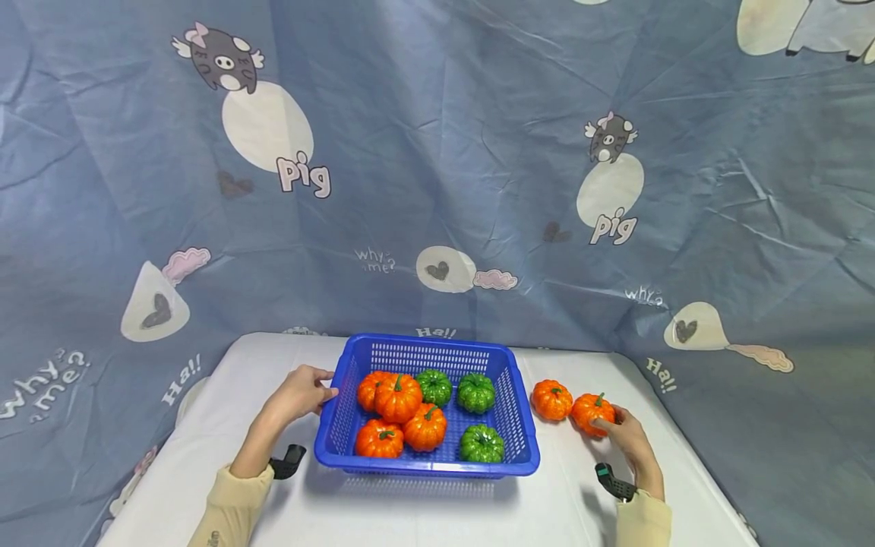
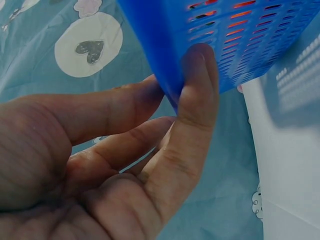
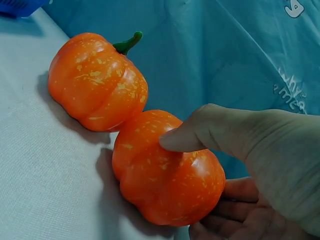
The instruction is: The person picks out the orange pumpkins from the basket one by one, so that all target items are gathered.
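Observation:
A blue plastic basket (image 1: pixel 427 467) holds several orange pumpkins (image 1: pixel 398 398) at its left and three green pumpkins (image 1: pixel 481 444) at its right. My left hand (image 1: pixel 301 391) pinches the basket's left rim; in the left wrist view the thumb and fingers lie on both sides of the blue rim (image 2: pixel 167 60). To the right of the basket, my right hand (image 1: pixel 629 437) holds an orange pumpkin (image 3: pixel 167 172), thumb on its upper side and fingers curled round the far side. Right beside it on the table sits another orange pumpkin (image 1: pixel 551 400).
The white table (image 1: pixel 410 516) runs under everything. A blue-grey cloth (image 1: pixel 424 190) printed with pigs and words hangs behind the table and down both sides. Black wrist straps (image 1: pixel 615 483) sit at both sleeve cuffs.

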Demonstrator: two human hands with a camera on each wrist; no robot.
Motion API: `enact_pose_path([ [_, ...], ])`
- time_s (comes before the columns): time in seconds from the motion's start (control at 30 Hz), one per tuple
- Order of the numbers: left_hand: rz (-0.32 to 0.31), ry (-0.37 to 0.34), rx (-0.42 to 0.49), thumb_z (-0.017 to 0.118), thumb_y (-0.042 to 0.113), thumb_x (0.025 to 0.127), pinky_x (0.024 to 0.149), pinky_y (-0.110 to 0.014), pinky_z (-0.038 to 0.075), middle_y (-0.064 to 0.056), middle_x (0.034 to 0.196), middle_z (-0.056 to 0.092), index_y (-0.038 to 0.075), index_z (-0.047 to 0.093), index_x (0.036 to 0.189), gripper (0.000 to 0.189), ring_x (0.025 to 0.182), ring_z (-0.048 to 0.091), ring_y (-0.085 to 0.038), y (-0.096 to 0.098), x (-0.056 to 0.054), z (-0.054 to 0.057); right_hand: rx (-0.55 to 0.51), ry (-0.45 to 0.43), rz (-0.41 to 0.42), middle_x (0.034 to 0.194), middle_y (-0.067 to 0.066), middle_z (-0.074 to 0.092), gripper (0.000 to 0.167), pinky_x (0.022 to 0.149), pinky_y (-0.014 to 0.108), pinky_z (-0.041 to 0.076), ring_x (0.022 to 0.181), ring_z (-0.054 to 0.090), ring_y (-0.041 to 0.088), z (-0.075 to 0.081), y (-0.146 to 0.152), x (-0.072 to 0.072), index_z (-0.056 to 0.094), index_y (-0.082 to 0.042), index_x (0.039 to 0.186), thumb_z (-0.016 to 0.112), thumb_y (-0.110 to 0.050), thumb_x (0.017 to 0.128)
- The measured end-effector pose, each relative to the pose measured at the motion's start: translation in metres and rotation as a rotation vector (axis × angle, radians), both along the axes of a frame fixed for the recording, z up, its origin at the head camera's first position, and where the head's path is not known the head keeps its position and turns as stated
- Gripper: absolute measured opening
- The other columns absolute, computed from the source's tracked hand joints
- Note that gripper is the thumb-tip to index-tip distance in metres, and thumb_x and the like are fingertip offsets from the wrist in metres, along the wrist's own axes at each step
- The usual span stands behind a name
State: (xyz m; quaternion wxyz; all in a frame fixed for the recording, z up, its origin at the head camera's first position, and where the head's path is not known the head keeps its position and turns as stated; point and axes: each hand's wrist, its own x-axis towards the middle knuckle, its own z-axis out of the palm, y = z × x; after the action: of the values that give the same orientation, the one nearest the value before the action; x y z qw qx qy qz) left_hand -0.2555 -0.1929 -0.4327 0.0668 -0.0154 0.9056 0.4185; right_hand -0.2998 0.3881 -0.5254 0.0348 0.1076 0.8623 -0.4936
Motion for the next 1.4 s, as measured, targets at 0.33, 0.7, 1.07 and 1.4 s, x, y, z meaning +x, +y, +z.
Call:
enact_pose_path([
  [0.33, 0.008, -0.015, 0.003, 0.06, 0.007, 0.093, 0.069, -0.039, 0.058, -0.015, 0.082, 0.064, -0.015, 0.048, 0.132, 0.046, 0.061, 0.063, -0.015, 0.0, 0.001, 0.0, 0.051, -0.009, 0.004, 0.15, 0.038, 0.016, 0.088, 0.116, 0.056, 0.019, 0.141, 0.017, 0.05, 0.021, -0.006, 0.005, 0.009, 0.016, 0.147, 0.062, -0.028, 0.092],
  [0.7, 0.005, -0.011, 0.018, 0.06, 0.005, 0.093, 0.067, -0.038, 0.059, -0.015, 0.081, 0.063, -0.016, 0.049, 0.131, 0.045, 0.06, 0.063, -0.015, 0.0, 0.001, -0.001, 0.057, 0.116, 0.04, 0.155, 0.029, 0.019, 0.089, 0.115, 0.054, 0.023, 0.144, 0.018, 0.046, 0.064, -0.035, 0.012, 0.014, 0.007, 0.151, 0.068, -0.031, 0.09],
  [1.07, 0.013, -0.025, 0.009, 0.06, 0.007, 0.093, 0.069, -0.038, 0.058, -0.015, 0.082, 0.063, -0.015, 0.049, 0.132, 0.046, 0.061, 0.063, -0.015, 0.0, 0.0, 0.0, 0.03, 0.352, 0.231, 0.148, 0.028, 0.036, 0.075, 0.115, 0.05, 0.025, 0.14, 0.031, 0.044, 0.094, -0.108, 0.015, 0.033, 0.006, 0.145, 0.073, -0.018, 0.086],
  [1.4, 0.023, -0.027, 0.012, 0.061, 0.007, 0.093, 0.064, -0.033, 0.058, -0.014, 0.08, 0.063, -0.013, 0.049, 0.132, 0.046, 0.06, 0.063, -0.015, -0.001, 0.001, -0.001, 0.044, 0.296, 0.387, 0.146, 0.023, 0.043, 0.077, 0.113, 0.049, 0.03, 0.137, 0.038, 0.039, 0.084, -0.168, 0.014, 0.04, 0.0, 0.144, 0.077, -0.023, 0.081],
])
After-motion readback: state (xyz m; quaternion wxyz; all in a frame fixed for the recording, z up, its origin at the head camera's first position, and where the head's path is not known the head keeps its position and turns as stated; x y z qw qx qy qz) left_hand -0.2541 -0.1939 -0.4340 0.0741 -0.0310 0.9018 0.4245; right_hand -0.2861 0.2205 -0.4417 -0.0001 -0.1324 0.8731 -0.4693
